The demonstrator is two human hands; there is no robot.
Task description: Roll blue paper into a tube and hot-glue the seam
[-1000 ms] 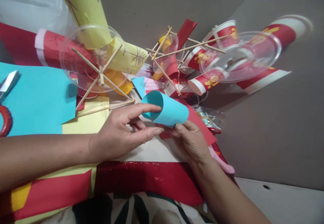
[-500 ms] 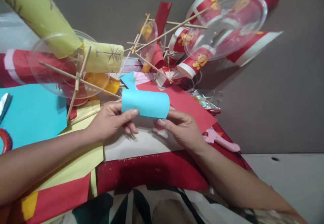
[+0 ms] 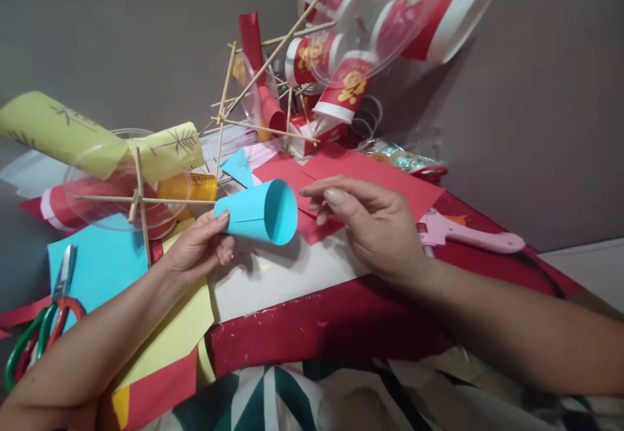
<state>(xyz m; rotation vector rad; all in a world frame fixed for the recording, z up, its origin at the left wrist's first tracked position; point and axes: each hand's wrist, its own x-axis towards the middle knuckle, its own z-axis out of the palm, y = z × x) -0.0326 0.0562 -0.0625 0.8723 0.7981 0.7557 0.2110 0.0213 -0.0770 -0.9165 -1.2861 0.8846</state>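
A rolled blue paper tube (image 3: 244,215) points its open end to the right, and a seam runs along its side. My left hand (image 3: 197,246) pinches the tube's left end, with the thumb on the outside and the fingers partly hidden behind it. Just right of the tube's open end, my right hand (image 3: 375,223) is held apart from it, fingers loosely extended and holding nothing. Below both lies a white sheet (image 3: 287,281). Behind the tube, red paper (image 3: 370,174) covers part of the table.
At left, scissors (image 3: 61,294) rest by blue paper (image 3: 100,249) and yellow paper (image 3: 170,327). A pink glue gun (image 3: 468,233) lies at right. Stick frames (image 3: 139,197) with plastic discs stand behind, one bearing red paper cups (image 3: 348,86). Red cloth (image 3: 336,327) covers the front.
My right hand has let go of the blue tube and moved right. The tube has turned so its open end shows. The whole view has shifted, bringing the scissors fully into sight.
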